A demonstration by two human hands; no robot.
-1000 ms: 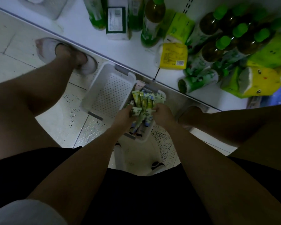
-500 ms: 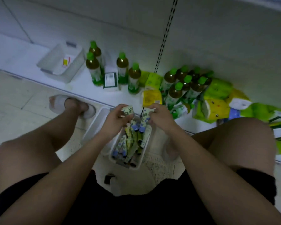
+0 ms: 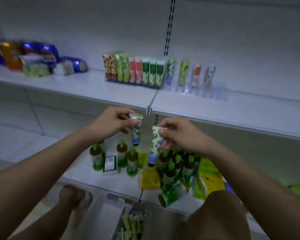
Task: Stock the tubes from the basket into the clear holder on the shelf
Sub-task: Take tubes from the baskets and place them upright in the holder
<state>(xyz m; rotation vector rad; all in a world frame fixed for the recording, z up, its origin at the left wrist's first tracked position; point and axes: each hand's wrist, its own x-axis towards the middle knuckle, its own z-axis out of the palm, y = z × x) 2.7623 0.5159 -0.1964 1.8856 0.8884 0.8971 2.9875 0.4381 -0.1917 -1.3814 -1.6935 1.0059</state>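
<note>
Two tubes are getting carried at once here, one per hand, both hanging cap-down with the long axis roughly vertical. Left hand (image 3: 111, 124) is pinching the crimped top of the left tube (image 3: 136, 130) between thumb and fingertips, and the right hand (image 3: 178, 134) is gripping the right tube (image 3: 154, 146) near its flat end, so in both cases the tube is dangling below and just inside the fingers. Both are hovering in front of the shelf (image 3: 215, 110) edge, below its level. The clear holder (image 3: 197, 89) is sitting up on that shelf, above and a bit to the right of both hands, so I'd say the right hand is the nearer one. Its left slots are looking packed, while the right side is only holding a few spaced tubes with gaps between, so that's probably where these are heading. Since they're already hanging upright, mostly it's looking like a lift and a drop into a slot. The basket (image 3: 116, 203) down at the bottom edge is showing more tubes waiting.
</note>
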